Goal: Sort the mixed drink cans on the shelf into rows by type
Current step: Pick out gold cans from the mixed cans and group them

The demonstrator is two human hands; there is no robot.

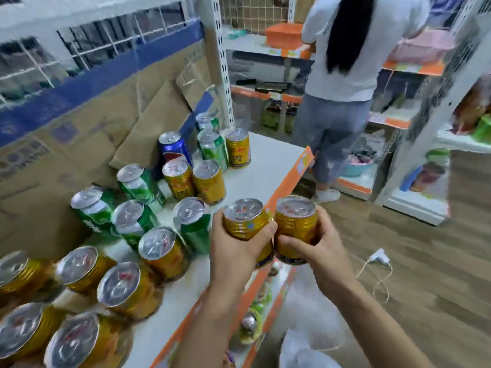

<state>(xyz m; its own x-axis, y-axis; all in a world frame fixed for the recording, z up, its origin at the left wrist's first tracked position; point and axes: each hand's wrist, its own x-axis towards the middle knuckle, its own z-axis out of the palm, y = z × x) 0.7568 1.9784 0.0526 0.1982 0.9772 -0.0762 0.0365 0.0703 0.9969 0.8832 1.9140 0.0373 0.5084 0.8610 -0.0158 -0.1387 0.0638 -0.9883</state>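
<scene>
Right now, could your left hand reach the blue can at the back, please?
Probably not yet: the left hand grips a gold can, and two gold cans stand before the blue can.

We count eleven gold cans [208,181], nine standing on the shelf [265,166] plus one in our left hand [233,251] and one in our right hand [318,248], along with six green cans [131,221] and a single blue can [174,146].
</scene>
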